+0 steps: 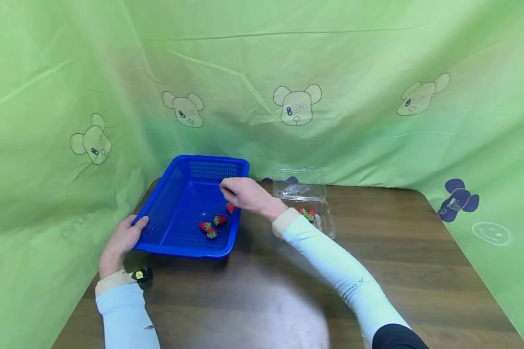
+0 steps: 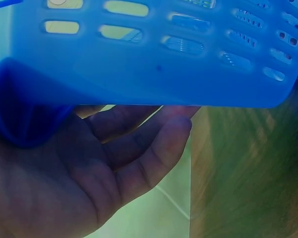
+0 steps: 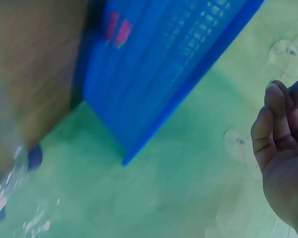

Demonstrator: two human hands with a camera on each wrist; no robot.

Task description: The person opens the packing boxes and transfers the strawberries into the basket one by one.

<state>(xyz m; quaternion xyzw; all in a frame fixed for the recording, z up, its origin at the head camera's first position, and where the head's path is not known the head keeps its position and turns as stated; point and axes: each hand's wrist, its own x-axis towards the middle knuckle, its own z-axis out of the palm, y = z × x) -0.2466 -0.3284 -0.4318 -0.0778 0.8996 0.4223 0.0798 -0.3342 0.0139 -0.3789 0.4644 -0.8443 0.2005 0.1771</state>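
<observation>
A blue plastic basket (image 1: 181,251) with slotted sides stands at the left of the table, with several red strawberries (image 1: 205,226) on its floor near the right side. My left hand (image 1: 124,236) grips its left rim, thumb over the edge; the left wrist view shows the fingers (image 2: 158,153) bent beneath the basket wall. Over the right rim hovers my right hand (image 1: 246,195), its fingers loosely bent and no fruit visible in them. One strawberry (image 1: 230,208) appears just below that hand, by the inner right wall. In the right wrist view, the fingers (image 3: 274,106) are close together.
Right of the basket, a clear plastic clamshell box (image 1: 327,225) lies with its lid (image 1: 299,186) raised and more strawberries (image 1: 307,214) inside, partly behind my right forearm. A green printed curtain (image 1: 353,140) hangs around the brown wooden table (image 1: 397,261).
</observation>
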